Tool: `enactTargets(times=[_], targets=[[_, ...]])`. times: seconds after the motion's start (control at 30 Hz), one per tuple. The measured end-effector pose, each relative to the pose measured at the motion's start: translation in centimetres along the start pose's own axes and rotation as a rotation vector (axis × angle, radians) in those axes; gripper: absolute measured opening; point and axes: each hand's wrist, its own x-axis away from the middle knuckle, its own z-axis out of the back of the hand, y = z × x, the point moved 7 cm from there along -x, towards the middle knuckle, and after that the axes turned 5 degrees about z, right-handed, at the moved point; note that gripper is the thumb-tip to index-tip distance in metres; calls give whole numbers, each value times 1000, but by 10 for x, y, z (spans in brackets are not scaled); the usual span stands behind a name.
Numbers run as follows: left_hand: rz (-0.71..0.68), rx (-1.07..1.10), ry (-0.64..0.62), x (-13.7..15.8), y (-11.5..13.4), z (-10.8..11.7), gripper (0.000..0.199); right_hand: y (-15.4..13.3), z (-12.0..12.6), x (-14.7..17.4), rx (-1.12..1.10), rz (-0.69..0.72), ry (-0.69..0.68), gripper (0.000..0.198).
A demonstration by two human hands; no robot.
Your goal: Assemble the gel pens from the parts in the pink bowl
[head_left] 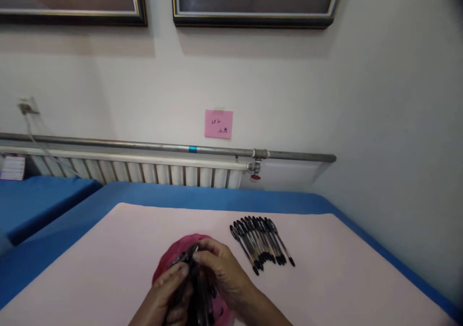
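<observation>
Over a round pink container [170, 253], my left hand [164, 292] is closed around several black pens [200, 292]. My right hand [224, 268] pinches at the top ends of these pens, thumb and forefinger together near a cap. Just which pen the right fingers grip is hard to make out. To the right of my hands, several clear-barrelled pens [262, 241] with black caps lie side by side in a slanted row, caps towards the wall. Much of the container is hidden behind my hands.
A pale pink sheet [325, 278] covers the blue table [217, 196]. Behind it run a white radiator [173, 173] and a grey pipe [144, 145] with a red-handled valve [255, 176]. Another blue surface [43, 200] stands at the left. A pink note [219, 124] hangs on the wall.
</observation>
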Motion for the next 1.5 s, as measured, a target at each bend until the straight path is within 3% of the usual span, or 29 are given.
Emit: enactTargets(times=[0.2, 0.7, 1.03, 1.17, 1.33, 1.5], targets=[[-29, 7, -37, 3, 2, -5, 41, -4, 5, -1, 22, 19, 55, 19], [-83, 20, -60, 3, 7, -5, 29, -4, 6, -1, 29, 4, 18, 16], [-468, -264, 95, 5, 25, 1, 23, -3, 8, -1, 101, 51, 101, 21], [-452, -333, 75, 12, 29, -2, 22, -15, 7, 1, 158, 87, 124, 23], [-307, -163, -71, 18, 28, -9, 13, -34, 4, 1, 252, 136, 89, 21], [-368, 116, -71, 24, 48, 5, 10, -50, 17, -1, 417, 180, 139, 22]])
